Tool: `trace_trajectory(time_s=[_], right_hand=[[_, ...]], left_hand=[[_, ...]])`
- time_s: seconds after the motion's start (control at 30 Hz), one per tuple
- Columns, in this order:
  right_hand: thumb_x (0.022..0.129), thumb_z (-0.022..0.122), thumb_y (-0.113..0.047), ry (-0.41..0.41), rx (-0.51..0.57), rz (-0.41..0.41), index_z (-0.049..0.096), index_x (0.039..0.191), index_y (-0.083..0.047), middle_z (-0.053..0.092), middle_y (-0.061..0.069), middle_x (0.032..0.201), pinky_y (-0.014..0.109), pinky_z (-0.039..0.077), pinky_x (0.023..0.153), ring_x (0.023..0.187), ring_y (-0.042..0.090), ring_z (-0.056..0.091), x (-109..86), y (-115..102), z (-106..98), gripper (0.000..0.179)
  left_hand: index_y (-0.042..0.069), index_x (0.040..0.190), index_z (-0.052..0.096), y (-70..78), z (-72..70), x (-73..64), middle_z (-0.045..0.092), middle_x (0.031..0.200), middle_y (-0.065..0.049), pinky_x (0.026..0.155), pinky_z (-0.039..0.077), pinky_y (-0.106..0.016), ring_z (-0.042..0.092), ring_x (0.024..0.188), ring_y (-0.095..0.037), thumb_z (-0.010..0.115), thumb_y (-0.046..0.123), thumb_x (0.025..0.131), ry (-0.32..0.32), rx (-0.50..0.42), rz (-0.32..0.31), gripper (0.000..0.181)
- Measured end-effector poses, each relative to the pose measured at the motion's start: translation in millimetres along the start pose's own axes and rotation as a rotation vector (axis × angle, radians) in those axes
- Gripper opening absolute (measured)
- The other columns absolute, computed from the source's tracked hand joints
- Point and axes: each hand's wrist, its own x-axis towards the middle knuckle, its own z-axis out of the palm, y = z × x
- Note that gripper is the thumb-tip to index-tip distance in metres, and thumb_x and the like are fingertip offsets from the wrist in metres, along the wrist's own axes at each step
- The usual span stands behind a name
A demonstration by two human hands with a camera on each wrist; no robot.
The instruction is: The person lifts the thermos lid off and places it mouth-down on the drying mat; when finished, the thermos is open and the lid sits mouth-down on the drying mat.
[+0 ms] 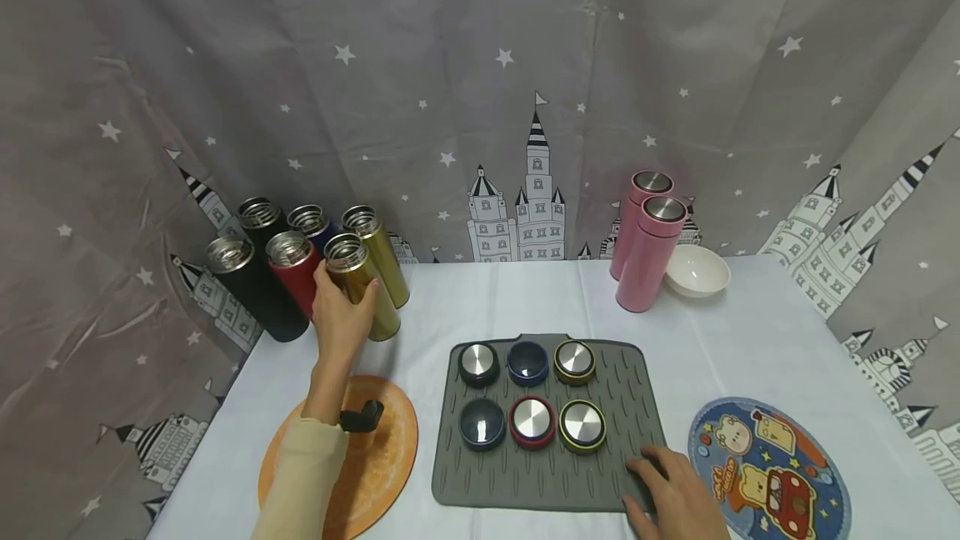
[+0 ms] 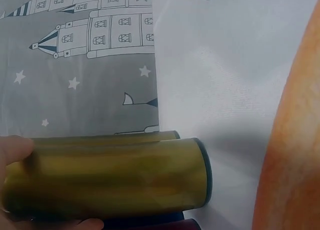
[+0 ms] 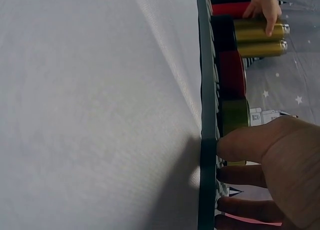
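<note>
My left hand (image 1: 343, 319) grips an uncapped gold thermos bottle (image 1: 384, 307) near its upper part, thumb on one side and fingers on the other. Upright at the back left around it are a second gold bottle (image 1: 395, 273), a red bottle (image 1: 288, 273), a blue bottle (image 1: 313, 227) and two black ones, the nearer (image 1: 262, 294) at the outer edge; all lack caps. At the front right corner of a grey ridged mat (image 1: 615, 477) my right hand (image 1: 678, 494) rests with fingers loosely spread, holding nothing. Several round bottle caps, including a red-rimmed cap (image 1: 532, 422), stand in two rows on the mat.
Two capped pink bottles (image 1: 648, 265) stand at the back right beside a white bowl (image 1: 697, 271). An orange round placemat (image 1: 390, 448) lies under my left forearm. A blue cartoon placemat (image 1: 720, 415) lies right of my right hand. A grey printed curtain (image 1: 420, 23) hangs behind the table.
</note>
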Motion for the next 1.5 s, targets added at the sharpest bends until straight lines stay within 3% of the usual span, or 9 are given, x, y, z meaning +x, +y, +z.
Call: trace_trajectory(time_s=[0.57, 0.77, 1.1, 1.27, 1.5], right_hand=[[0.069, 0.089, -0.030, 0.008, -0.001, 0.005, 0.074, 0.099, -0.017, 0.062, 0.007, 0.110, 0.044, 0.054, 0.077, 0.098, 0.029, 0.062, -0.4, -2.1, 0.5, 0.035], [0.067, 0.090, -0.028, 0.046, 0.002, -0.008, 0.075, 0.097, -0.016, 0.063, 0.008, 0.108, 0.044, 0.054, 0.075, 0.095, 0.029, 0.063, -1.1, -0.8, 1.9, 0.036], [0.067, 0.089, -0.027, 0.055, 0.010, 0.003, 0.075, 0.097, -0.017, 0.063, 0.008, 0.108, 0.044, 0.054, 0.074, 0.096, 0.029, 0.063, -3.4, 1.6, 3.3, 0.035], [0.068, 0.089, -0.027, 0.047, 0.006, 0.010, 0.075, 0.097, -0.018, 0.064, 0.008, 0.108, 0.044, 0.054, 0.075, 0.095, 0.029, 0.063, -3.7, 1.6, 3.6, 0.034], [0.069, 0.088, -0.029, 0.029, 0.008, 0.021, 0.075, 0.098, -0.017, 0.063, 0.008, 0.109, 0.044, 0.055, 0.076, 0.096, 0.029, 0.063, -2.4, 0.7, 2.3, 0.034]], left_hand=[[0.009, 0.153, 0.030, 0.5, -3.9, 3.2, 0.047, 0.147, -0.019, 0.112, 0.032, -0.052, 0.044, 0.136, -0.036, 0.076, 0.017, 0.088, 0.013, -0.025, 0.000, 0.080], [0.011, 0.154, 0.028, 0.8, -4.2, 3.4, 0.045, 0.149, -0.017, 0.113, 0.031, -0.050, 0.043, 0.137, -0.034, 0.075, 0.019, 0.089, 0.010, -0.014, -0.029, 0.081], [0.011, 0.153, 0.029, -1.9, -1.4, 0.9, 0.047, 0.147, -0.018, 0.111, 0.034, -0.053, 0.046, 0.135, -0.036, 0.076, 0.025, 0.088, 0.008, 0.001, -0.003, 0.081], [0.013, 0.150, 0.029, -6.2, -1.6, -2.2, 0.050, 0.144, -0.019, 0.107, 0.039, -0.054, 0.051, 0.130, -0.037, 0.076, 0.025, 0.088, 0.028, -0.043, -0.020, 0.079], [0.007, 0.142, 0.037, -16.1, -0.9, -13.0, 0.057, 0.133, -0.024, 0.095, 0.050, -0.050, 0.060, 0.116, -0.036, 0.075, 0.024, 0.088, 0.044, -0.123, -0.018, 0.068]])
